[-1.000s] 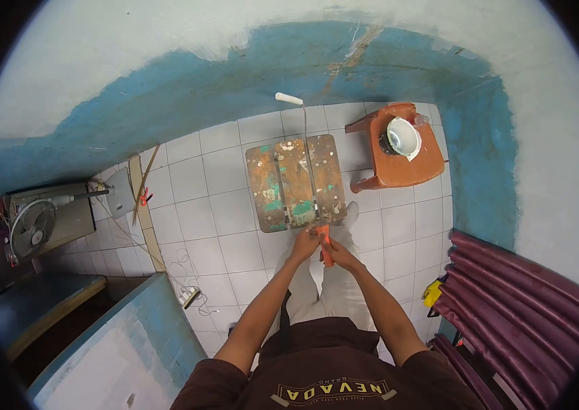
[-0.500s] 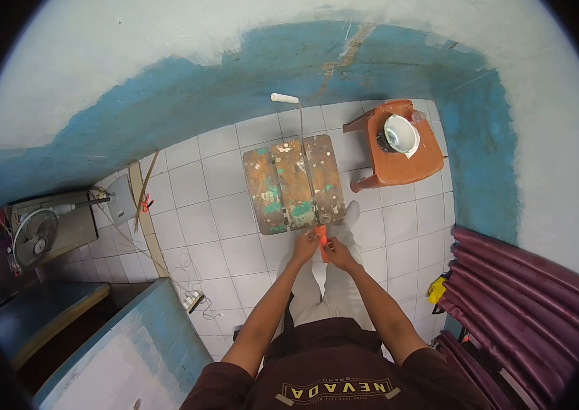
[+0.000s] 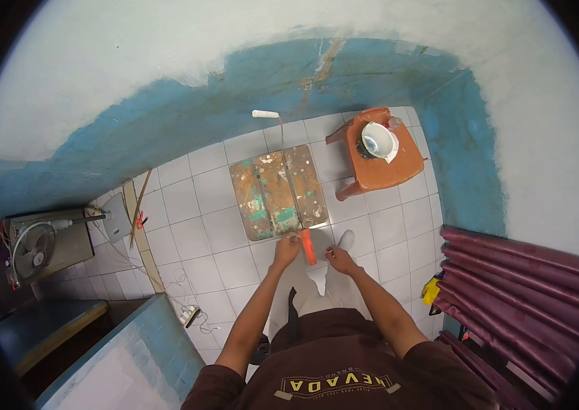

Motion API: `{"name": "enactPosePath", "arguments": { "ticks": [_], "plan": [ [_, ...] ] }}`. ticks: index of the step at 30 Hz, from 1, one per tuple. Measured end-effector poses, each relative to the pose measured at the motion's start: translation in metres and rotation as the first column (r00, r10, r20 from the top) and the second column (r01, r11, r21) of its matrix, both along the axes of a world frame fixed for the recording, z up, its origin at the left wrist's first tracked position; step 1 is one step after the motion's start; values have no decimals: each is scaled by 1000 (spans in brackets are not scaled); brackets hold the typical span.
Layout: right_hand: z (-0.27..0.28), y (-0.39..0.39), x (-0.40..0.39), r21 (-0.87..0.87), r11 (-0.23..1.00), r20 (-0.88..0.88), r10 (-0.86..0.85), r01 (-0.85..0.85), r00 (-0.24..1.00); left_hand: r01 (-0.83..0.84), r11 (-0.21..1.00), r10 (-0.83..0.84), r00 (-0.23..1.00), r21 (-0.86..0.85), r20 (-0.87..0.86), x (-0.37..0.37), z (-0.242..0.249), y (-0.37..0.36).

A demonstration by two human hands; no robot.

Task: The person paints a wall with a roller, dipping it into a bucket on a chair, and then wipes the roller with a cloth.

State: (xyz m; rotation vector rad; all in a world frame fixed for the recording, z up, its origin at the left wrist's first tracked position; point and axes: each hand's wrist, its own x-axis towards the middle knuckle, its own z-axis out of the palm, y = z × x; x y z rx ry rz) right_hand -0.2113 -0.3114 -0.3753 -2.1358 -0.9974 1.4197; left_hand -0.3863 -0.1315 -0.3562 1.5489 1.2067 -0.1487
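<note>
A paint roller has an orange handle [image 3: 308,247], a long thin rod and a white roller head [image 3: 265,114] at its far end. My left hand [image 3: 287,250] is closed around the roller at the upper end of the handle. To the right of the handle, apart from it, my right hand [image 3: 339,260] has its fingers curled together; what they hold, if anything, is too small to tell. Under the rod stands a worn, paint-spotted wooden board or low table [image 3: 280,195].
An orange plastic stool [image 3: 388,171] at the upper right bears a white-lined paint bucket [image 3: 379,140]. Part-painted blue wall [image 3: 371,75] lies ahead. A fan [image 3: 34,247] and cables are at the left, purple curtains [image 3: 508,273] at the right.
My right hand has come away from the orange handle and moved to its right. My left hand stays on the roller. The whole view has shifted slightly.
</note>
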Motion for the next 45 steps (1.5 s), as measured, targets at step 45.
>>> {"name": "enactPosePath", "arguments": {
  "ticks": [45],
  "plan": [
    [30,-155,339,-84,858,-196,-513,506,836,56,849,15,991,-525,131,368,25,-70]
  ]
}}
